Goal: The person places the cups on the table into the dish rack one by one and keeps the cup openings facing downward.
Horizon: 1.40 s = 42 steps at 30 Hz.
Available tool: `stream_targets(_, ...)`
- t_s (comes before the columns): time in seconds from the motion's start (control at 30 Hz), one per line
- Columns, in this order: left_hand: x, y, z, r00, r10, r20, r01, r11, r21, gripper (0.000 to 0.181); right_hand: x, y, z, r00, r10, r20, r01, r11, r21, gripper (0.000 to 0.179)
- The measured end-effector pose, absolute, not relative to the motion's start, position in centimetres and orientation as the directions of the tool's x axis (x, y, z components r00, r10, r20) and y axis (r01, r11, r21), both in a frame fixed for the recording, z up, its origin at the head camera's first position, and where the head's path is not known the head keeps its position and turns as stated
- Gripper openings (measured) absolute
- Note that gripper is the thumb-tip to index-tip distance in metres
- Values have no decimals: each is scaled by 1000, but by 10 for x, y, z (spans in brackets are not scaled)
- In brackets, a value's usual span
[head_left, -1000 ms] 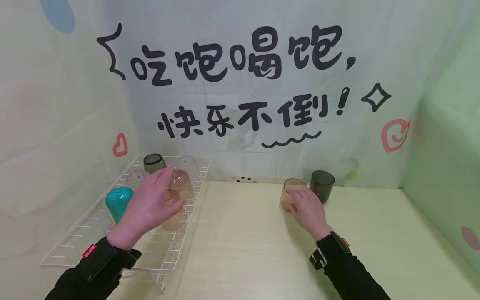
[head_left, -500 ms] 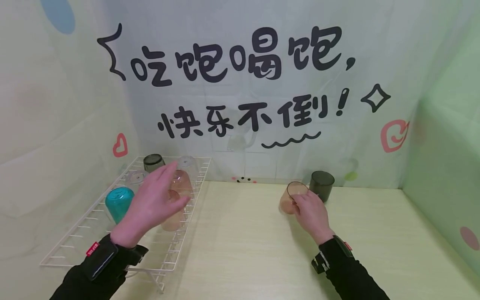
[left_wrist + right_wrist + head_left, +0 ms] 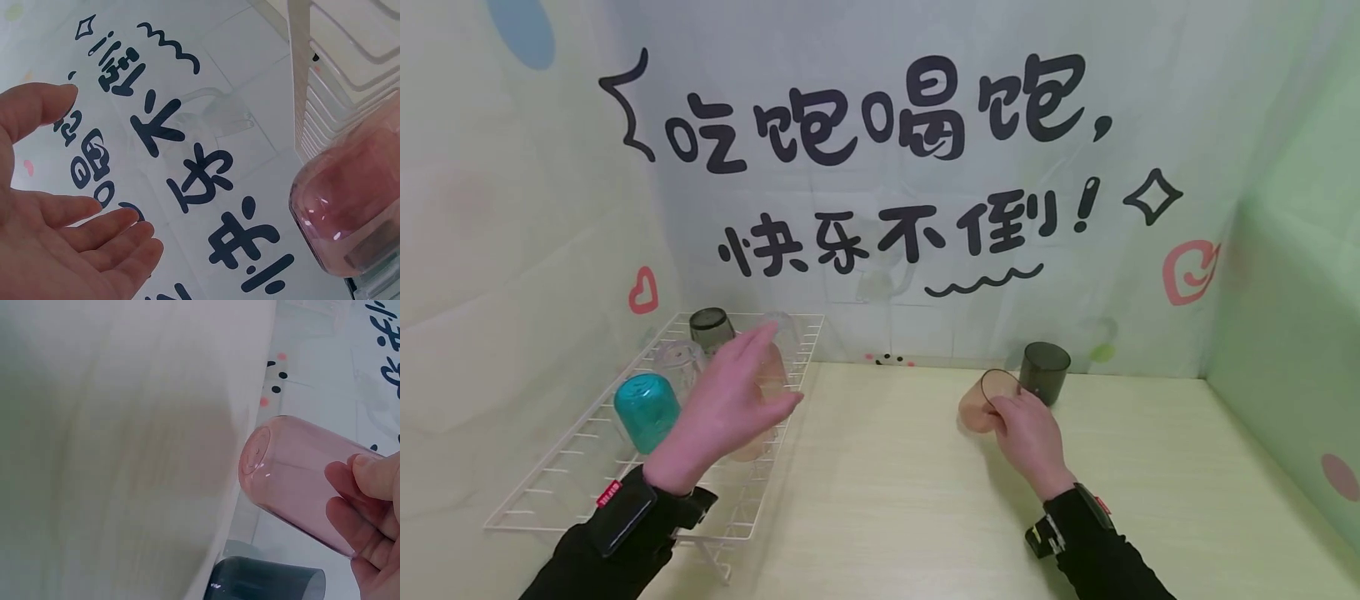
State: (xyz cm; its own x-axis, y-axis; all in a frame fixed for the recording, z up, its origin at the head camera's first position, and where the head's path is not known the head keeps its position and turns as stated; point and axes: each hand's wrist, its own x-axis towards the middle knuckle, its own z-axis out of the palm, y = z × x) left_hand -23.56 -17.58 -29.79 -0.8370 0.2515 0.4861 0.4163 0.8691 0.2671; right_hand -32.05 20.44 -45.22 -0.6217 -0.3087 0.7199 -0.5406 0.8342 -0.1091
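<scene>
My right hand (image 3: 1028, 437) pinches a pink see-through cup (image 3: 976, 408) near its rim. The cup leans over, mouth toward the hand; the right wrist view shows its round base (image 3: 256, 451) pointing away from the fingers. Just behind it a dark grey cup (image 3: 1043, 375) stands upright on the table. My left hand (image 3: 726, 408) hovers over the white wire rack (image 3: 523, 528), thumb and fingers spread, holding nothing. On the rack, a pink cup (image 3: 344, 200) lies nearest that hand, and another pink cup (image 3: 751, 450) is partly hidden beneath it.
A teal cup (image 3: 646, 412), a clear cup (image 3: 681, 367) and a dark cup (image 3: 711, 329) sit upside down on the rack's left side. Another clear cup (image 3: 786, 333) is at its back right. A printed cloth wall (image 3: 880, 317) closes the back.
My right hand has tipped the pink cup from nearly upright to leaning, its rim moving right and toward me. My left hand has shifted to the right, its thumb spreading wider.
</scene>
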Motion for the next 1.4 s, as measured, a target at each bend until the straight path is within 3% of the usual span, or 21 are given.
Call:
stream_targets(0.23,-237,-167,-297,-834,273,479,429,866,255,88,-312,204,-449,-569,-312,761,-580,808,-102,18)
stream_targets(0.63,-237,-155,-296,-842,290,455,441,856,271,90,-297,197,-438,-602,-265,753,-583,791,-187,17)
stream_targets(0.97,-235,-150,-299,-840,297,453,445,856,264,91,-284,190,-423,-521,-263,812,-644,746,-171,19)
stream_targets(1.4,-233,-144,-303,-826,318,466,482,826,291,89,-265,183,-399,-467,-248,848,-722,661,-204,13)
